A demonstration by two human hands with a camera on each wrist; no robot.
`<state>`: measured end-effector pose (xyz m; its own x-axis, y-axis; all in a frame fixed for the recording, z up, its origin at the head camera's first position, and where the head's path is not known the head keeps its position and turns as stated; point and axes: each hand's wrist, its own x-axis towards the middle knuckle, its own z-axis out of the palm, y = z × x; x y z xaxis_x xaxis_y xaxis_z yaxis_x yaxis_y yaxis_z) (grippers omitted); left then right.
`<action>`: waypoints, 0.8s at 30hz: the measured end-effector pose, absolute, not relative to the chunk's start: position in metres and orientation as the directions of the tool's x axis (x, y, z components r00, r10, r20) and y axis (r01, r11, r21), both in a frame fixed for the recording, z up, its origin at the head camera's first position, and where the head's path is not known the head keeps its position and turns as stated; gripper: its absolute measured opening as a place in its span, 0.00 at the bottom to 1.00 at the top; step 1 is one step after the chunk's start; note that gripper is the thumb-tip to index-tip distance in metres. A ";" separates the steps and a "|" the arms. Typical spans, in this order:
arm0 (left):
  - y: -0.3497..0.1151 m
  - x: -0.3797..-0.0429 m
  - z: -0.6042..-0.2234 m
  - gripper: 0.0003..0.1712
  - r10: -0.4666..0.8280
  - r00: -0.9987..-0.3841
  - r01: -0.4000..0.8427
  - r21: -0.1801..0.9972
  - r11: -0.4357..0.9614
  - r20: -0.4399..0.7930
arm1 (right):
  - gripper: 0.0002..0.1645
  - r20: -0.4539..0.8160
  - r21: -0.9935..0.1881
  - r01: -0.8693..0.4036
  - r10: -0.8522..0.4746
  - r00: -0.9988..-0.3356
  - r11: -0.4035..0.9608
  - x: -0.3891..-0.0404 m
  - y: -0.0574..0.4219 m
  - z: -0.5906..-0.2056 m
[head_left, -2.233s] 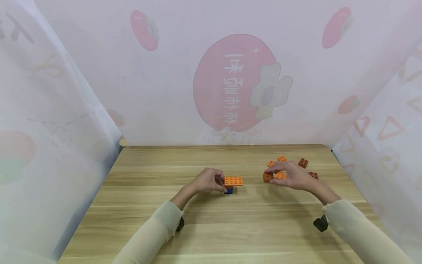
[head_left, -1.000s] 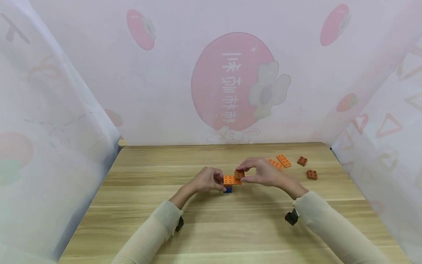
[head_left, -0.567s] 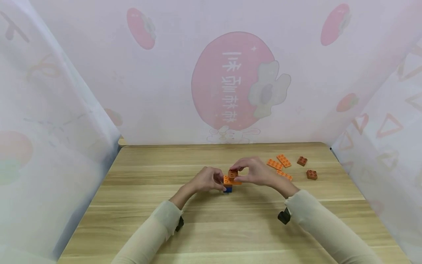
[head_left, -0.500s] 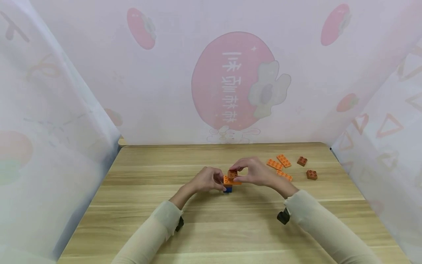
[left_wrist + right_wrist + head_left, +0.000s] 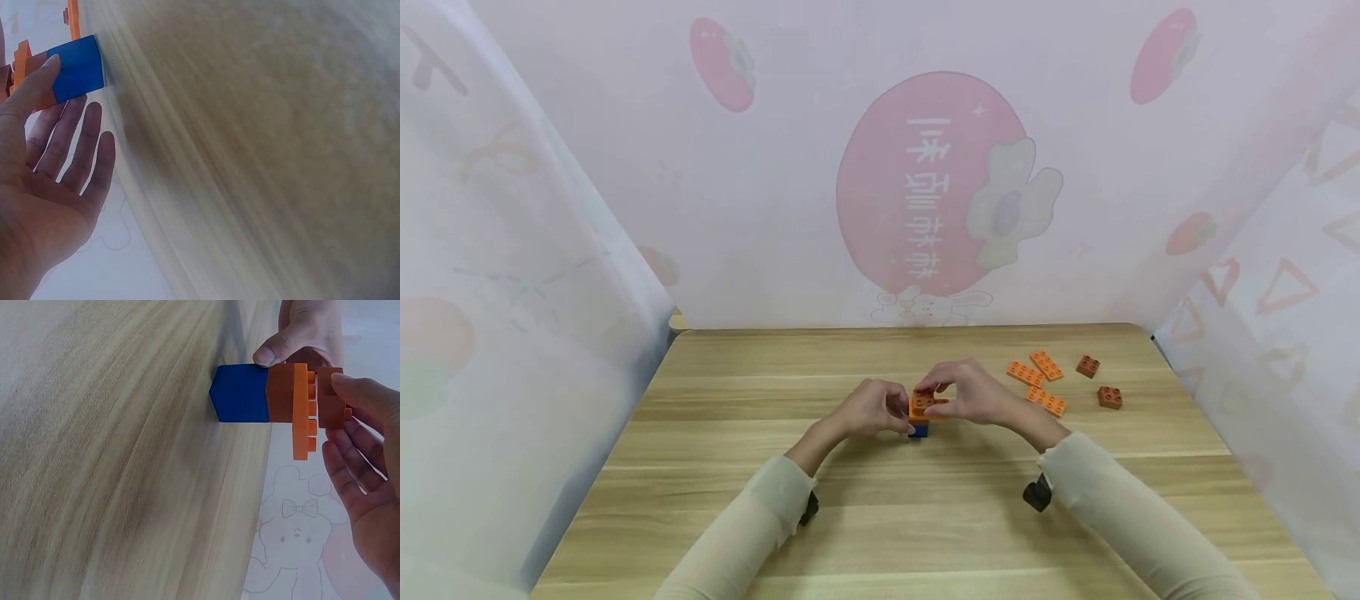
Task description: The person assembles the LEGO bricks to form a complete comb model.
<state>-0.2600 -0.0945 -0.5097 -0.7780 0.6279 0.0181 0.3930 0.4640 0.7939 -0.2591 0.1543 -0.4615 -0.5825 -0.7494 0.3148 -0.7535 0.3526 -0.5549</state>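
Showing clearly in the right wrist view, a thin gap is left between the upper brown brick (image 5: 330,403) and the studs of the orange plate (image 5: 300,434); from the head camera it is hidden. By that same wrist view the lower layers are given side-on: a lower brown brick (image 5: 280,394) is set under one end of the plate and a blue brick (image 5: 240,394) is placed at the bottom, with the plate's other end left overhanging. In the head view, three loose orange plates (image 5: 1046,402) and two loose brown bricks (image 5: 1109,397) are seen spread on the wooden table (image 5: 850,533), to the right of the right hand (image 5: 973,392).

The upper brown brick is pinched between the right thumb and fingers, over the supported end of the plate. By the left hand (image 5: 872,408) the blue brick is gripped, its thumb laid across the seam with the lower brown brick; its ring and little fingers are held extended, clear of the bricks.
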 end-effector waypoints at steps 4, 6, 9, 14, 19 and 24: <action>-0.094 -0.261 -0.510 0.12 0.629 -0.777 0.397 0.791 0.466 0.021 | 0.18 0.309 -0.559 -0.752 -0.754 -0.579 0.349 -0.260 0.153 -0.463; -0.094 -0.261 -0.509 0.12 0.628 -0.778 0.398 0.791 0.465 0.022 | 0.17 0.306 -0.558 -0.752 -0.755 -0.580 0.351 -0.260 0.152 -0.463; -0.094 -0.261 -0.509 0.12 0.629 -0.777 0.395 0.794 0.462 0.021 | 0.17 0.305 -0.557 -0.752 -0.755 -0.580 0.353 -0.261 0.151 -0.464; -0.094 -0.261 -0.510 0.11 0.629 -0.777 0.385 0.801 0.458 0.014 | 0.17 0.302 -0.561 -0.748 -0.753 -0.584 0.355 -0.261 0.150 -0.465; -0.094 -0.260 -0.510 0.11 0.627 -0.779 0.384 0.805 0.453 0.018 | 0.17 0.287 -0.557 -0.742 -0.751 -0.595 0.374 -0.261 0.150 -0.465; -0.094 -0.260 -0.511 0.11 0.627 -0.778 0.386 0.805 0.451 0.022 | 0.17 0.275 -0.564 -0.733 -0.750 -0.601 0.380 -0.261 0.149 -0.463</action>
<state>-0.2601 -0.0941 -0.5105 -0.7785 0.6273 0.0217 0.3858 0.4509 0.8049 -0.2605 0.1491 -0.4633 -0.6010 -0.7504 0.2753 -0.7332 0.3804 -0.5636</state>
